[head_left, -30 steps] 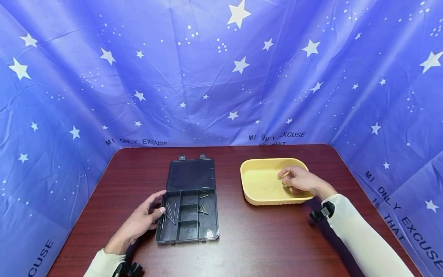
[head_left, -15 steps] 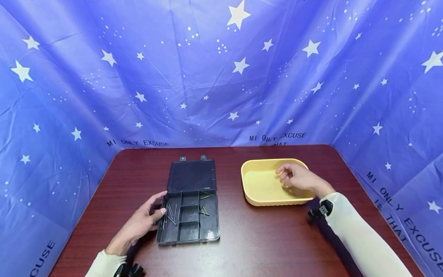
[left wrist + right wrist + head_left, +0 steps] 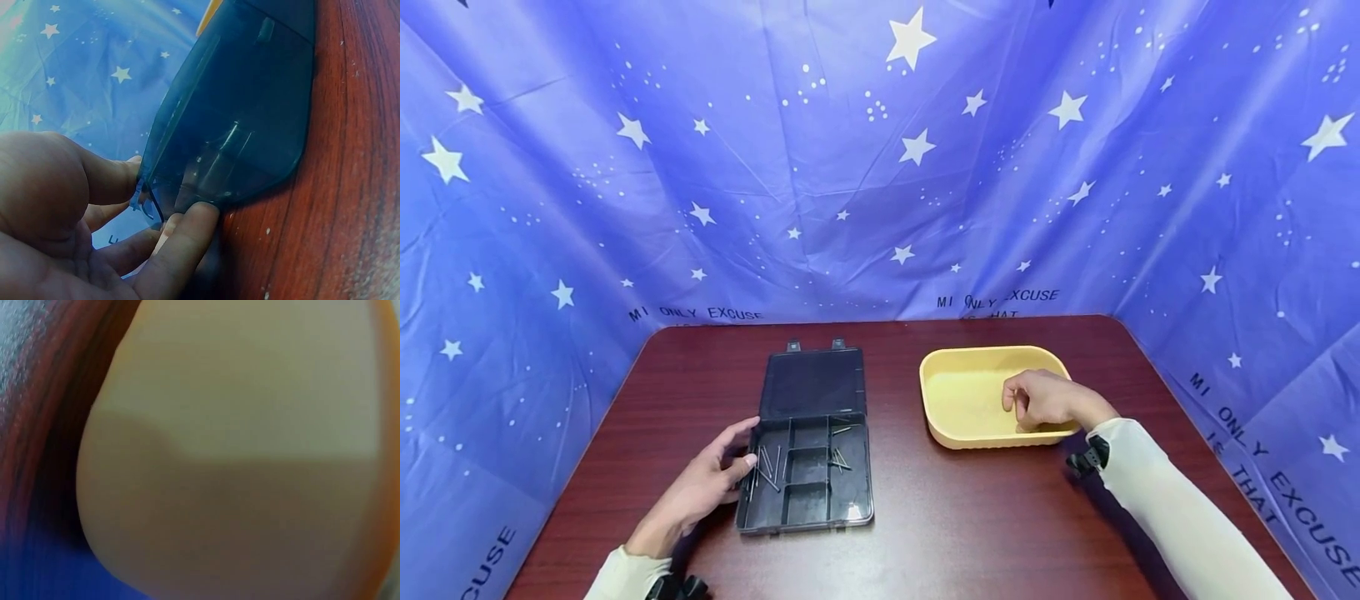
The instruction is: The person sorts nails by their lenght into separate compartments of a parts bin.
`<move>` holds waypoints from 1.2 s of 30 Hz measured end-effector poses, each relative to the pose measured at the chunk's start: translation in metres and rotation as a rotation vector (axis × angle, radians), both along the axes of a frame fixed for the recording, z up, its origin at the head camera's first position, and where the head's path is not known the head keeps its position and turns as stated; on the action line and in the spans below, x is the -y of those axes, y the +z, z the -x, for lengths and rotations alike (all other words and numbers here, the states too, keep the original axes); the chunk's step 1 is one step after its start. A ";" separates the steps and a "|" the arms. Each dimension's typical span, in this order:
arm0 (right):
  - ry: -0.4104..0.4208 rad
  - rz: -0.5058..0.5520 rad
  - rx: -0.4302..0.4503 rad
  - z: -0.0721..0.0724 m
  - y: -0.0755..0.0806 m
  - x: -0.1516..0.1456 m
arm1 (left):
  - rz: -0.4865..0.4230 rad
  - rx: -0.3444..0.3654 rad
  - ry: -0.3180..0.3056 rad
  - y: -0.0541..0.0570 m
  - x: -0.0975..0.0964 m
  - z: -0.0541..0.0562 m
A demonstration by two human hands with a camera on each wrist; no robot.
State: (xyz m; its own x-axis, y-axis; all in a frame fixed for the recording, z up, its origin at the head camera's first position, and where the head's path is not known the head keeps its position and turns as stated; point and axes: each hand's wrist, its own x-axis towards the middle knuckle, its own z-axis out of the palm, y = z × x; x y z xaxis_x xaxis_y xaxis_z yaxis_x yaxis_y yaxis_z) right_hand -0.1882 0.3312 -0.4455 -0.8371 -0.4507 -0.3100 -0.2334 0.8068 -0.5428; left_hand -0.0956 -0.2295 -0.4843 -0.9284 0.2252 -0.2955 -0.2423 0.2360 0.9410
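Observation:
A dark translucent compartment box lies on the table with its lid folded back. My left hand grips the box's left side, thumb over the edge; in the left wrist view the fingers press against its outer wall. Several thin metal nails lie in the long left compartment, and several small brass-coloured ones in the right-hand column. My right hand reaches down into the yellow tray at its right side, fingers bent downward. Its fingertips are hidden, and I cannot tell whether they hold anything.
The dark red wooden table has rounded far corners. A blue star-printed cloth hangs behind it and along both sides. The right wrist view is filled mostly by the pale tray wall.
My right hand has lowered a little further into the tray, its fingers now bent more downward. My left hand keeps its place on the box.

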 end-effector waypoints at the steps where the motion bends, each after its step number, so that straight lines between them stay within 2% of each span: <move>1: -0.004 0.006 0.006 0.000 0.000 0.000 | 0.008 -0.003 0.002 0.000 0.000 0.000; 6: 0.012 -0.010 0.000 0.002 0.003 0.002 | 0.047 -0.013 0.002 0.002 0.001 0.000; 13: 0.041 0.017 0.027 -0.002 0.003 0.007 | 0.026 -0.014 0.006 0.004 0.001 -0.001; 25: -0.015 0.219 0.093 0.002 -0.007 0.003 | -0.027 0.000 0.003 -0.001 0.000 -0.002; 32: -0.036 0.350 0.184 0.000 -0.002 0.003 | -0.041 -0.006 0.000 -0.002 0.001 -0.002; 36: -0.028 0.386 0.169 0.000 0.001 0.008 | -0.026 -0.005 0.005 -0.002 0.000 -0.002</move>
